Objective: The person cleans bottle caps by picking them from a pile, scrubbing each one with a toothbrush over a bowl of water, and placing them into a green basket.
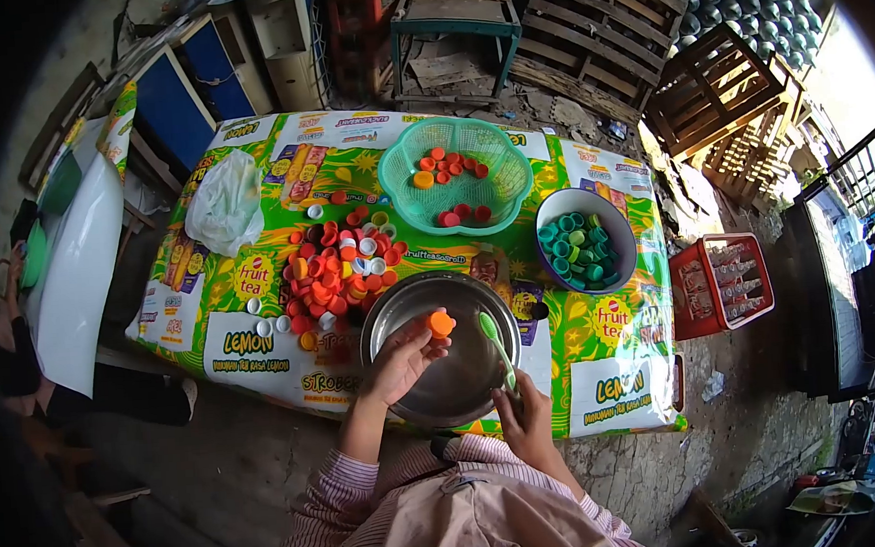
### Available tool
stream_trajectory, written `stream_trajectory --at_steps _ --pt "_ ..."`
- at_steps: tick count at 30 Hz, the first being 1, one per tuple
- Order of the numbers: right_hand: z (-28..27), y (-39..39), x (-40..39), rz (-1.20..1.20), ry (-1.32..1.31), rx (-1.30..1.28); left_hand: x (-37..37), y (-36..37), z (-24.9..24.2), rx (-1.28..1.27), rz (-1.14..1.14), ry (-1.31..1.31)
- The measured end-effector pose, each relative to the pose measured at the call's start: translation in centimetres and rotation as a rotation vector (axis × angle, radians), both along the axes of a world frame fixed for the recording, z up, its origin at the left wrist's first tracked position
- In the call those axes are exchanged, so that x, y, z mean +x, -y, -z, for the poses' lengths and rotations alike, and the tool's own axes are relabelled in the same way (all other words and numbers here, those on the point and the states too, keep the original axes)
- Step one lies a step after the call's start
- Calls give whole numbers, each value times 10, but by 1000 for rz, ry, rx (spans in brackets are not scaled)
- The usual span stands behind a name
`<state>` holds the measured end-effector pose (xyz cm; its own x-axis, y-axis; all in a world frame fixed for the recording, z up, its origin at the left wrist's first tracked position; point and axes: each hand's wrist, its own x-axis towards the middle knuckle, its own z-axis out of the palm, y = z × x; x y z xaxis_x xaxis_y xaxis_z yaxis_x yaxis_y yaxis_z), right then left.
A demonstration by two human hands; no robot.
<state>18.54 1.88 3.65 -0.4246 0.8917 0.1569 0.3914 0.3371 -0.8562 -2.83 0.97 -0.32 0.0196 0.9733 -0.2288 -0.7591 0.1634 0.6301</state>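
Note:
Over a steel basin (435,389) my left hand (403,364) pinches an orange bottle cap (441,323); a second orange piece shows just below it, partly behind the fingers. My right hand (526,413) grips the handle of a green toothbrush (496,338), its head pointing up over the basin's right side. Left of the basin lies a pile of red, orange and white bottle caps (329,272). Behind the basin, a green plastic basket (404,210) holds red caps and an orange one. To the right, a bowl (628,237) contains green caps.
A patterned cover (231,336) lies over the table. A white plastic bag (225,204) rests at its left. Beyond the right edge stands a red crate (689,323) of bottles. Wooden pallets (598,28) lean at the back. Another person's arm (12,284) shows far left.

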Motion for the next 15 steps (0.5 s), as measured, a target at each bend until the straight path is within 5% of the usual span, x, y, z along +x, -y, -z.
stream_trajectory --at_steps 3,9,15 --pt "-16 -9 -1 135 -186 -231 23 0 -20 103 59 -121" --pt "-37 -29 25 214 -63 356 75 -30 -36 204 189 -178" --pt "-36 -31 62 226 48 426 115 -56 -45 252 296 -250"
